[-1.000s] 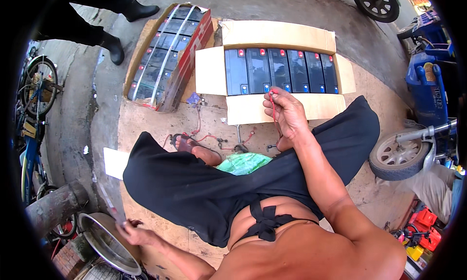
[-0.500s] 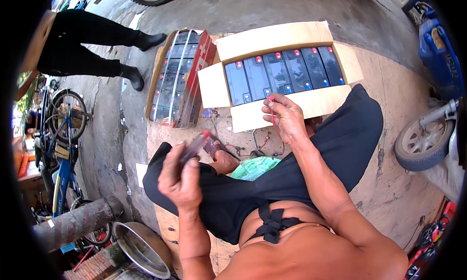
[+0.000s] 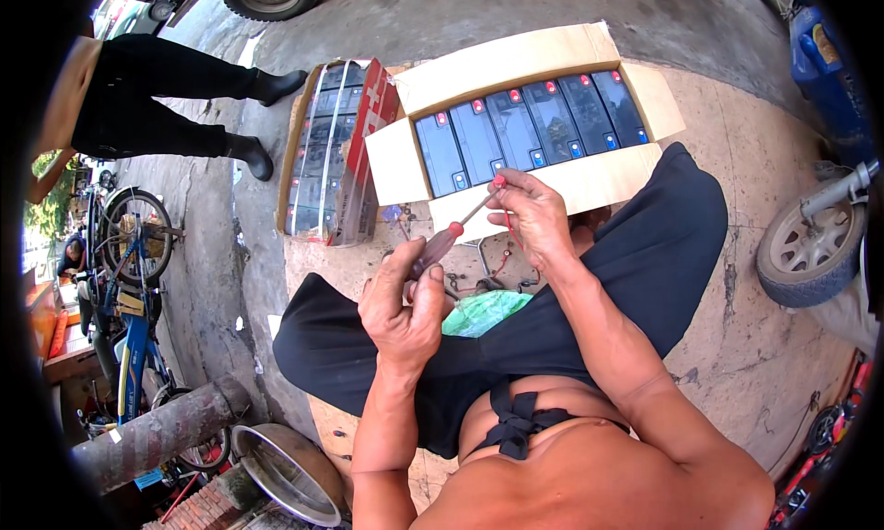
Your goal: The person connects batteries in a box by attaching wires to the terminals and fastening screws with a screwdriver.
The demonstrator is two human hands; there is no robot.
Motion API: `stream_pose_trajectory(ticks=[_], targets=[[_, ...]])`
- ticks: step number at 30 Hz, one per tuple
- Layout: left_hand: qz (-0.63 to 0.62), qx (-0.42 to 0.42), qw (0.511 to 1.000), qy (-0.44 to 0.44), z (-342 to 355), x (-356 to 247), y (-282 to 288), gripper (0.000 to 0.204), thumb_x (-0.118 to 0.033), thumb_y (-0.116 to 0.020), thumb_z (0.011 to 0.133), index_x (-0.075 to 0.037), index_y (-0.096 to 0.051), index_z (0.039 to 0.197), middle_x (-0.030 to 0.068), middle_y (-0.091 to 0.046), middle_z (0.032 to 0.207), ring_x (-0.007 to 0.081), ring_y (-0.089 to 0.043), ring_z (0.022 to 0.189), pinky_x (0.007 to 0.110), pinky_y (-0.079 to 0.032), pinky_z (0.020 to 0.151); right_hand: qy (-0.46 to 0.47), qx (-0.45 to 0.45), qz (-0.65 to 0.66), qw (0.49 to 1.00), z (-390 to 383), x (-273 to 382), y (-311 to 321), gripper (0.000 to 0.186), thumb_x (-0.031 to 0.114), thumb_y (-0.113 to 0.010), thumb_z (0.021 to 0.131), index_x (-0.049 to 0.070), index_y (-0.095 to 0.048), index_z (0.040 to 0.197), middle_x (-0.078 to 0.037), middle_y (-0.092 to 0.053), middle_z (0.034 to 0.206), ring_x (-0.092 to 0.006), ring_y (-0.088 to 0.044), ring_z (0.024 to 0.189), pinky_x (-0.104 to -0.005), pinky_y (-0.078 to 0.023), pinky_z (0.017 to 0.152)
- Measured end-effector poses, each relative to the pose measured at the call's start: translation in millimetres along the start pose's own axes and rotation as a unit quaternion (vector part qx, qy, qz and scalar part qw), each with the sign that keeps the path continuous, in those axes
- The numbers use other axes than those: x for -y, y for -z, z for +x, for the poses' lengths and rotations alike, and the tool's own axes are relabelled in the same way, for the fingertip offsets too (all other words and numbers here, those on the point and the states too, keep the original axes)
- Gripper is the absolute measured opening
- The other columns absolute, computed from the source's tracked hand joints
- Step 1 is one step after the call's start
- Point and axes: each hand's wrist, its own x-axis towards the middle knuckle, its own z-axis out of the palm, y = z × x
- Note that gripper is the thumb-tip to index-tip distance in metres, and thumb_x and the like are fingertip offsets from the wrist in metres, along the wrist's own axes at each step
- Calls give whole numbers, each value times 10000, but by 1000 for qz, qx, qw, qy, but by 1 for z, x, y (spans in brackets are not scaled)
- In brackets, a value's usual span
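Note:
My left hand [image 3: 403,304] is closed around the clear handle of a screwdriver [image 3: 436,250], whose shaft slants up to the right. Its tip meets a small red terminal cap [image 3: 498,182] pinched in the fingertips of my right hand [image 3: 534,219]. From that cap a thin red wire [image 3: 512,233] hangs down below my right hand. Just beyond my hands stands an open cardboard box [image 3: 516,42] with a row of black batteries [image 3: 512,129], each with a red and a blue terminal cap. Exactly how the tip meets the red cap is too small to tell.
A strapped red carton of batteries [image 3: 376,106] stands left of the open box. Between my legs lie a green plastic bag [image 3: 483,314] and more wire leads [image 3: 498,265]. A person in black boots [image 3: 249,155] stands at left; a metal basin [image 3: 290,475] and a wheel [image 3: 810,254] flank me.
My left hand has moved right and slightly up, bringing the screwdriver's tip to the red cap. My right hand has shifted slightly left, still holding the cap and wire.

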Motion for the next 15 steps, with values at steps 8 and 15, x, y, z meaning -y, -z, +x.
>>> stream_pose_trajectory(ticks=[8, 15], targets=[[-55, -11, 997, 55, -5, 5, -6, 252, 49, -611, 791, 60, -605, 1043, 44, -558, 657, 71, -529, 483, 220, -383, 455, -2, 0, 7, 1000, -1, 0, -2, 316, 16, -581, 870, -79, -535, 1167, -104, -621, 975, -164, -620, 817, -274, -545, 676], [-70, -39, 993, 88, -13, 10, -9, 270, 59, -620, 791, 54, -603, 1060, 51, -573, 693, 60, -536, 510, 212, -385, 457, -2, -12, -14, 1000, 0, -4, -4, 299, 20, -582, 865, -72, -544, 1147, -96, -619, 966, -158, -621, 820, -268, -546, 679]])
